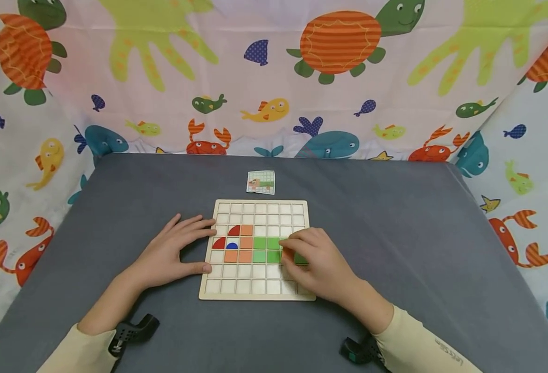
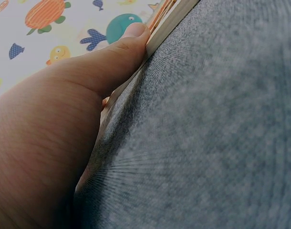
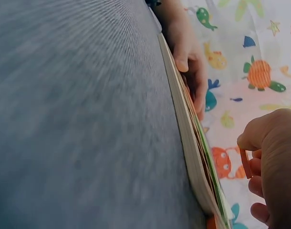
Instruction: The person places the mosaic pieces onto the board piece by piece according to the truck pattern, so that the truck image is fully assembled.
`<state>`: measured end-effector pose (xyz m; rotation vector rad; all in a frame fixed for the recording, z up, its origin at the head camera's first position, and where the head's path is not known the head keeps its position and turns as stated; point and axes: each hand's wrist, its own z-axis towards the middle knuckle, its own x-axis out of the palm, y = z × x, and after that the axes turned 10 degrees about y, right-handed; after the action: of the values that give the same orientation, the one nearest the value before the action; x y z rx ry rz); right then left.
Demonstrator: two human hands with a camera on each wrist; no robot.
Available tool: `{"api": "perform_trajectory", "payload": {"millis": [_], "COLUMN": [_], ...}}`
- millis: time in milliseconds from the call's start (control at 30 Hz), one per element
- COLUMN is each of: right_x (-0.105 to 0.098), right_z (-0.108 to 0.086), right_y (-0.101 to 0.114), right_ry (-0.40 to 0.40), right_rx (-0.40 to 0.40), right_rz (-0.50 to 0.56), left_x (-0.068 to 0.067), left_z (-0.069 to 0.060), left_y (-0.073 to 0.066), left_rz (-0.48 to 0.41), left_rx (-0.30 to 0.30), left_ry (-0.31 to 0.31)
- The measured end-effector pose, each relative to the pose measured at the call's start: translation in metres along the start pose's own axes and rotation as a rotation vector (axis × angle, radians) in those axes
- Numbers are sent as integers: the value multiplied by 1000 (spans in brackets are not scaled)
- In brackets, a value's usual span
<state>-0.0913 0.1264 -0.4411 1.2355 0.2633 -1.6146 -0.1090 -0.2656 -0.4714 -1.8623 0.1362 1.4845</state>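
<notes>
A light wooden grid board [image 1: 255, 297] lies in the middle of the table. In its squares sit red rounded tiles [image 1: 234, 231], salmon-orange square tiles [image 1: 246, 243], a small blue half-round tile [image 1: 232, 246] and several green square tiles [image 1: 259, 243]. My left hand [image 1: 173, 254] rests at the board's left edge, its fingers extended and the thumb touching the frame. Above the right part of the board, my right hand [image 1: 318, 261] pinches a thin orange tile [image 3: 244, 163] between thumb and fingers. That hand hides some right-hand squares, with green partly showing beneath it.
Beyond the board's far edge lies a small picture card [image 1: 261, 182] with a coloured grid pattern. Dark grey cloth covers the table [image 1: 423, 233]. A curtain [image 1: 250, 124] printed with sea animals hangs behind and along both sides.
</notes>
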Motion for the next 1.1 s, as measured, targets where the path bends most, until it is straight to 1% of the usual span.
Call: {"api": "perform_trajectory", "payload": {"millis": [167, 333, 533, 767, 1033, 1100], "right_x": [12, 21, 28, 36, 47, 49], "right_z": [19, 30, 38, 45, 50, 52], "right_y": [6, 11, 14, 17, 19, 20], "right_ry": [14, 21, 51, 90, 82, 88], "right_rx": [-48, -60, -66, -45, -50, -41], "right_rz": [-8, -8, -20, -26, -35, -31], "left_x": [-2, -4, -5, -4, -3, -4], "left_z": [-5, -5, -3, -3, 0, 0], "left_y": [2, -1, -3, -5, -6, -6], "left_rz": [0, -2, -5, -14, -16, -13], "left_rx": [-7, -9, -4, 3, 19, 21], "left_ry": [-13, 0, 0, -14, -19, -16]}}
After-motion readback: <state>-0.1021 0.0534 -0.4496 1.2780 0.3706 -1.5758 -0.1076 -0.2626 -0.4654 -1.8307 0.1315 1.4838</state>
